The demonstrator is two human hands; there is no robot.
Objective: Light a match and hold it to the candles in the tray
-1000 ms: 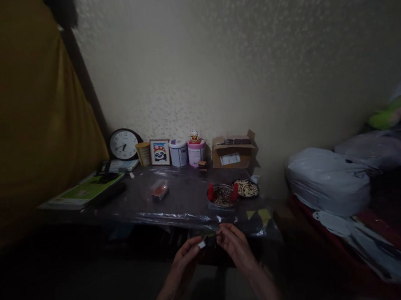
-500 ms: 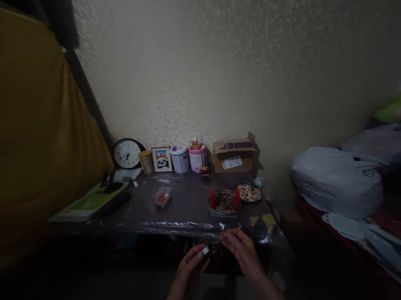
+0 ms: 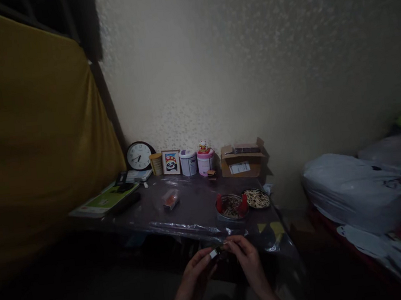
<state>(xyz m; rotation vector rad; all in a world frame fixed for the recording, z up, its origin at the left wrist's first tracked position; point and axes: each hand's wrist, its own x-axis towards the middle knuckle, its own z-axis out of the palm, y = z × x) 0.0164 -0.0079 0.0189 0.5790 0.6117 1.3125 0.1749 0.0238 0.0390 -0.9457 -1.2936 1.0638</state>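
Low in the dim view, my left hand (image 3: 195, 275) pinches a small box with a pale end (image 3: 213, 253), perhaps a matchbox. My right hand (image 3: 246, 258) meets it from the right, fingertips pinched at the same small box; what they hold is too dark to make out. Both hands hover just in front of the near edge of a plastic-covered table (image 3: 192, 208). Beyond them on the table stand a round dish with red pieces (image 3: 231, 206) and a dish of pale sticks (image 3: 257, 198).
Along the wall stand a clock (image 3: 138, 156), a panda picture (image 3: 170, 162), tins (image 3: 188, 162) and an open cardboard box (image 3: 242, 160). A green book (image 3: 105, 202) lies at the left. A yellow curtain (image 3: 30, 139) hangs left; a white bag (image 3: 355, 191) lies right.
The view has swung left and up, so everything sits further right and lower. My hands have stayed together on the small box, drawing a little closer.
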